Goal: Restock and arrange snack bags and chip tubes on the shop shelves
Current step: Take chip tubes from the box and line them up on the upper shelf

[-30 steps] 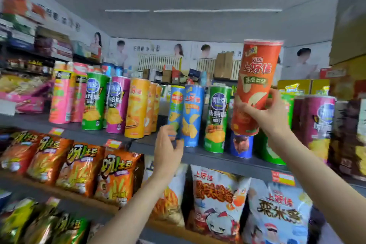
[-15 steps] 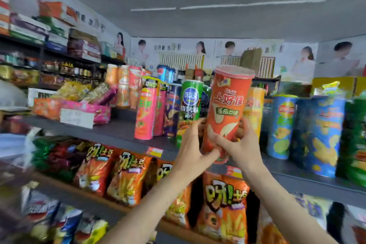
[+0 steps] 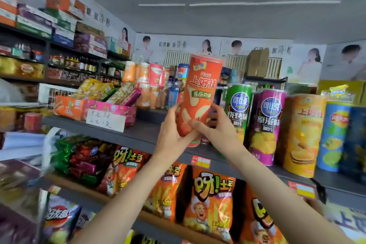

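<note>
A tall orange-red chip tube [image 3: 200, 93] is held upright over the upper grey shelf [image 3: 138, 136]. My left hand [image 3: 174, 134] grips its lower part from the left, and my right hand [image 3: 215, 130] grips it from the right. Its base hovers near the shelf's front edge, to the left of a green chip tube [image 3: 238, 105]. Further right stand a purple tube [image 3: 266, 125], a yellow-orange tube [image 3: 303, 134] and a blue tube [image 3: 334, 134]. Orange snack bags [image 3: 210, 202] hang on the shelf below.
Pink and orange display boxes [image 3: 95, 108] with a handwritten price card [image 3: 106, 121] sit on the shelf's left. More tubes [image 3: 154, 83] stand behind them. Green and red sweet bags [image 3: 79, 156] fill the lower left. Price tags [image 3: 200, 161] line the shelf edge.
The view has swung left along the shelf. The orange-red tube, first held high in my right hand alone, is now gripped by both hands and lower, near the shelf's left part.
</note>
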Action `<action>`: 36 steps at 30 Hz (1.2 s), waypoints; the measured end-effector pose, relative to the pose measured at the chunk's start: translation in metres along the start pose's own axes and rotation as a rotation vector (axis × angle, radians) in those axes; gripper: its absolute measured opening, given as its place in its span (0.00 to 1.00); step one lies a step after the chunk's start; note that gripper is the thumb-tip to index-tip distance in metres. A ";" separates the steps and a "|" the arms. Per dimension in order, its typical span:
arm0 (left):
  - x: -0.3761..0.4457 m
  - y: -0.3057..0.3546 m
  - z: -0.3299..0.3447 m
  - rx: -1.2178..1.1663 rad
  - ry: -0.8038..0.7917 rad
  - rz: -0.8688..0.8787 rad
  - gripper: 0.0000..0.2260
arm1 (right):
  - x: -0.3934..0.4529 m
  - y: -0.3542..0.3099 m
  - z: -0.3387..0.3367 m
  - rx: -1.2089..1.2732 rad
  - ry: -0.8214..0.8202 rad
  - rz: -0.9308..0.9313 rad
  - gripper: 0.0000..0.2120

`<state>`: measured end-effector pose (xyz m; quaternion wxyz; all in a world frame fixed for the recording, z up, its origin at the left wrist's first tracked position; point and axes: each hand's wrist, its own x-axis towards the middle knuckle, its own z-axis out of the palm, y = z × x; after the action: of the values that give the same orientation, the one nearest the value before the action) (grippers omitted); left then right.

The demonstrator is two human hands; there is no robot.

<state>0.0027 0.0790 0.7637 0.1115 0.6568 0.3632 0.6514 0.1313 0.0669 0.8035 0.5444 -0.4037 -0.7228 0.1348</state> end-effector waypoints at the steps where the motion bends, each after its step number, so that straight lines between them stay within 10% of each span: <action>1: 0.008 -0.013 -0.014 0.013 0.050 -0.011 0.36 | 0.005 -0.001 0.007 -0.056 -0.007 -0.006 0.31; 10: 0.103 -0.119 -0.061 0.149 -0.023 -0.281 0.31 | 0.048 0.010 0.047 -0.369 0.292 0.022 0.17; 25: 0.143 -0.157 -0.023 0.216 -0.231 -0.572 0.32 | 0.049 0.024 0.059 -0.485 0.313 0.221 0.13; 31: 0.082 -0.087 -0.031 -0.032 0.289 -0.024 0.15 | 0.025 0.027 0.042 -0.539 0.243 0.236 0.16; 36: -0.065 -0.043 0.032 -0.126 -0.095 0.349 0.13 | -0.047 0.017 -0.038 -0.707 0.096 0.171 0.19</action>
<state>0.0257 0.0800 0.6825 0.0549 0.7314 0.1967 0.6506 0.1762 0.0341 0.7750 0.3913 -0.6317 -0.6621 -0.0974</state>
